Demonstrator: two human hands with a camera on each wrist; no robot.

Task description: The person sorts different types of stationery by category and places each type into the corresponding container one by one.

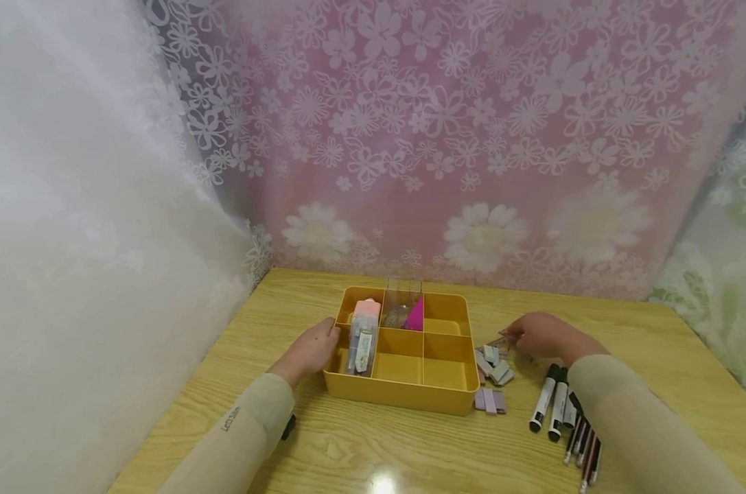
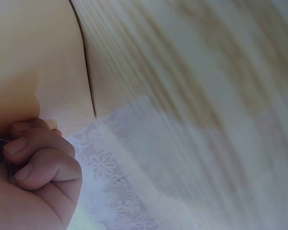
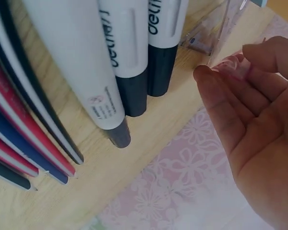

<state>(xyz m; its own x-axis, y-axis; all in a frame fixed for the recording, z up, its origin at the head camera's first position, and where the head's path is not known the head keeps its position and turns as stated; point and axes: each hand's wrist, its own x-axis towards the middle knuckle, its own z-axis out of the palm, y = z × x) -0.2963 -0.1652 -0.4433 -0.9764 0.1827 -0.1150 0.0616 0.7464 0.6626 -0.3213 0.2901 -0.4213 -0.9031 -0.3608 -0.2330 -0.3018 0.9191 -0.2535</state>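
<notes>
A yellow divided box (image 1: pixel 403 396) stands on the table. At its left wall is my left hand (image 1: pixel 313 346), gripping the edge with curled fingers; the left wrist view shows these fingers (image 2: pixel 43 158) close up. To the right of the box, my right hand (image 1: pixel 542 336) pinches a clear plastic piece with straight edges (image 3: pixel 206 40), which looks like a set square. Pale erasers (image 1: pixel 501 372) lie between that hand and the box. Inside the box, the left compartments hold a pink-topped clear case (image 1: pixel 366 309) with a white-labelled item. A magenta piece (image 1: pixel 415 315) leans in the back middle compartment.
Black-capped white markers (image 1: pixel 543 405) lie under my right forearm, with several pencils (image 1: pixel 585 446) in front of them. Lilac erasers (image 1: pixel 490 401) sit by the box's front right corner. A flowered curtain (image 1: pixel 471 137) hangs behind the wooden table (image 1: pixel 373 439).
</notes>
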